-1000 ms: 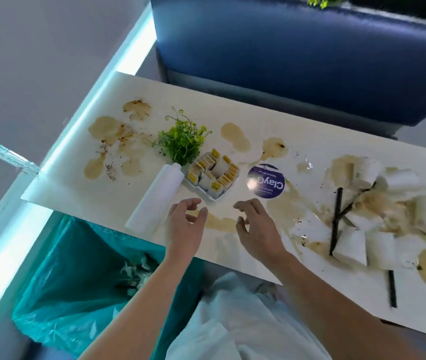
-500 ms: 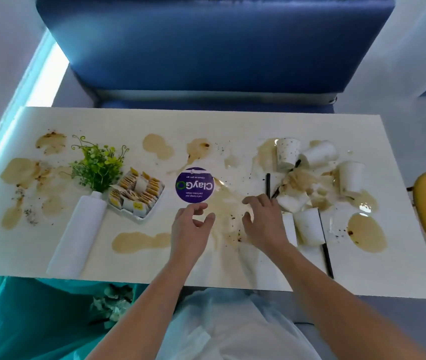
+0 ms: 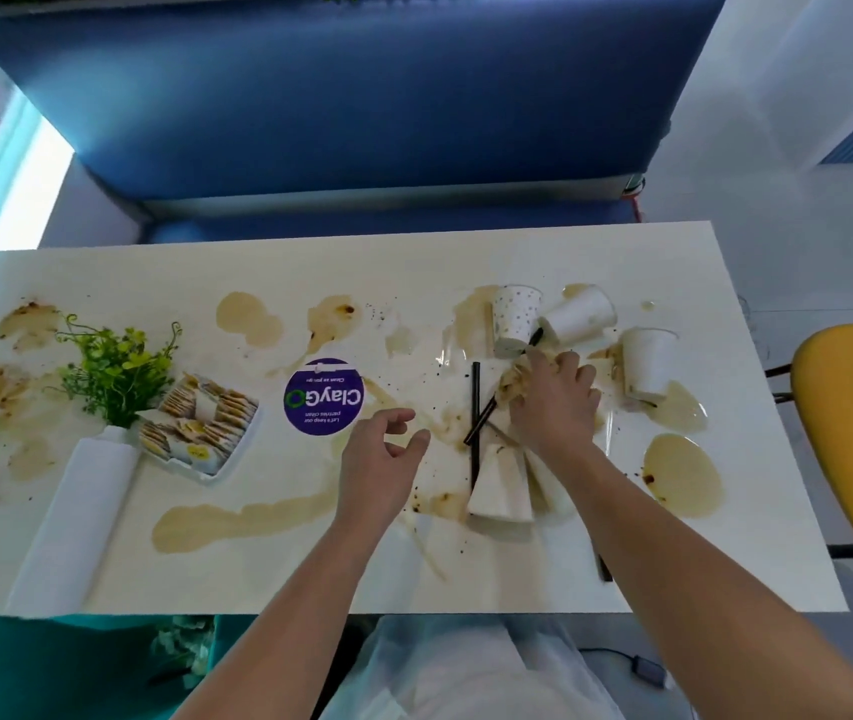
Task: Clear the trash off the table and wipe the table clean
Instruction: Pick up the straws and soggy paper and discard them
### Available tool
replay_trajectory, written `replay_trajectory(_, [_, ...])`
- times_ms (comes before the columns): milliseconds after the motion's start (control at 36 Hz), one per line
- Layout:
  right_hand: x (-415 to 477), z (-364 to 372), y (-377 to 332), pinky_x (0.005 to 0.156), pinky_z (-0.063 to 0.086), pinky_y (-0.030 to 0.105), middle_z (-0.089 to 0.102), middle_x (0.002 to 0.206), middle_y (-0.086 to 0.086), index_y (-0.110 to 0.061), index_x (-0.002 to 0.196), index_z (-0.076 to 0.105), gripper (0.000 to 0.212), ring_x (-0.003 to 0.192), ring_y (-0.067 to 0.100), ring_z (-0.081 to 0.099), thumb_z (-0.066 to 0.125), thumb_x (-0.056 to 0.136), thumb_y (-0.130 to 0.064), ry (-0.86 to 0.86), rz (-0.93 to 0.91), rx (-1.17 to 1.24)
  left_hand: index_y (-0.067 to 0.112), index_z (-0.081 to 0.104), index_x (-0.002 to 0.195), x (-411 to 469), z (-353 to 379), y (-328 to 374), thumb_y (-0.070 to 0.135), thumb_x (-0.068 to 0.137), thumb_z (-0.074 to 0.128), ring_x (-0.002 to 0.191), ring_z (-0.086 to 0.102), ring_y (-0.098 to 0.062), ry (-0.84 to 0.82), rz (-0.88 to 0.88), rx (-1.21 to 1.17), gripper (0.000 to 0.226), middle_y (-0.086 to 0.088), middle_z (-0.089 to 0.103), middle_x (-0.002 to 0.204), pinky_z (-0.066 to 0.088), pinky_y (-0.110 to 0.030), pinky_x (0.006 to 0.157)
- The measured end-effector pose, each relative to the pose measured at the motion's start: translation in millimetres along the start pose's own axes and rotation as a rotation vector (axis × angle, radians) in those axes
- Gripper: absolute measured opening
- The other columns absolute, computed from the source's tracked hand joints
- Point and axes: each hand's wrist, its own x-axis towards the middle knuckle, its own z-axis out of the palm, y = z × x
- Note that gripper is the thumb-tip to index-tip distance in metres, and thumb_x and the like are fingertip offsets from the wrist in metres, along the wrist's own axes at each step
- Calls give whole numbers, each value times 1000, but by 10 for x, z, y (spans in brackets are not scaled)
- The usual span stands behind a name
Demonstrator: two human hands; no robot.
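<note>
At the table's (image 3: 310, 584) 2 o'clock quarter, your right hand (image 3: 554, 402) sits on a soggy brown paper wad (image 3: 512, 380), its grip curled round it. The palm hides most of the wad, so you cannot tell how much is caught.

Two crossed black straws (image 3: 475, 407) lie touching the wad at the hand's 9 o'clock. A flattened paper cup (image 3: 499, 483) lies at its 6 o'clock, with the right side under your wrist. Another straw (image 3: 604, 568) near the 5 o'clock edge shows only as a short stub beside your forearm.

Three cups lie tipped beyond the hand: a dotted cup (image 3: 515, 319) at 11 o'clock, a white cup (image 3: 580, 317) at 12 and a third cup (image 3: 647, 363) at 2.

Your left hand (image 3: 380, 459) hovers near the table's centre, grip loosely spread and holding nothing, between the purple ClayGo sticker (image 3: 324, 396) and the straws. Only spill streaks and specks lie under it.

A wide brown puddle (image 3: 681, 472) sits close to the 3 o'clock edge, and a long one (image 3: 237, 522) runs towards 7 o'clock. A sachet tray (image 3: 200, 426) and a white vase of greenery (image 3: 76, 511) crowd the 9 o'clock end.

The teal bin bag (image 3: 24, 667) under the 7 o'clock corner and the yellow chair (image 3: 850, 433) at 3 o'clock are both cut off by the frame.
</note>
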Motion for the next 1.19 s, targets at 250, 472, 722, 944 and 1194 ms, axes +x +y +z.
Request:
replay_trajectory(250, [211,-28,238,97,40,51,47,126,11,-15,129,54,42,117,36,40,58,92,-33,-10,-11,-23,32,68,119,67,188,116,36,93,74,74,62,1,3,-4,-13,27,13,64,113,51,-21,75])
replay_trajectory(472, [248,-28,300,95,38,49,55,120,6,-14,117,62,30,115,32,43,48,100,-35,39,-27,51,32,68,118,94,230,192,35,93,74,74,61,2,4,-11,-16,26,14,64,115,53,-23,75])
replay_trajectory(722, [248,-70,346,92,38,46,61,110,0,-20,108,68,16,107,26,49,54,99,-21,155,-66,215,32,68,119,97,242,268,34,93,74,73,61,5,10,0,-20,27,12,65,114,49,-20,74])
replay_trajectory(944, [45,-147,221,83,37,39,65,106,-1,-16,107,71,14,98,27,54,62,96,-15,342,-171,408,34,66,119,126,283,397,32,95,72,72,60,3,8,7,-45,25,14,68,104,45,-7,62])
replay_trajectory(1194, [-284,-173,-59,80,46,40,64,99,-2,-15,104,70,16,91,20,51,58,97,-21,401,-401,585,44,61,130,179,361,517,44,96,69,98,72,-5,-101,-58,-234,34,22,75,103,59,-38,91])
